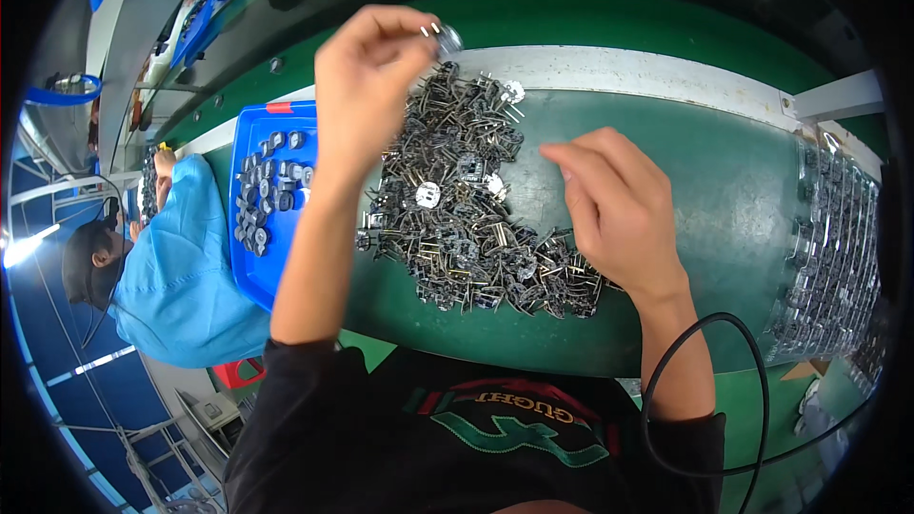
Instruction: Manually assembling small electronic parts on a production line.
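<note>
My left hand (367, 86) is raised over the far end of the pile, thumb and fingertips pinching a small round plug part (448, 40). Two short bright pins stick out of it toward my fingers; motion blurs its rest. Below spreads a heap of black plug inserts (452, 247) with metal pins, a few white-faced discs (427, 194) among them. My right hand (624, 209) hovers just right of this heap, index finger stretched out and thumb apart from it. Between those fingers I see nothing; the other fingers curl in.
Left of the heap, a blue tray (244, 262) holds several small grey round parts. Clear plastic trays (828, 257) of dark parts stand at the right on the green table (724, 171). A white rail (609, 65) runs behind. A black cable (762, 362) loops near my right forearm. A person in blue (190, 276) sits at left.
</note>
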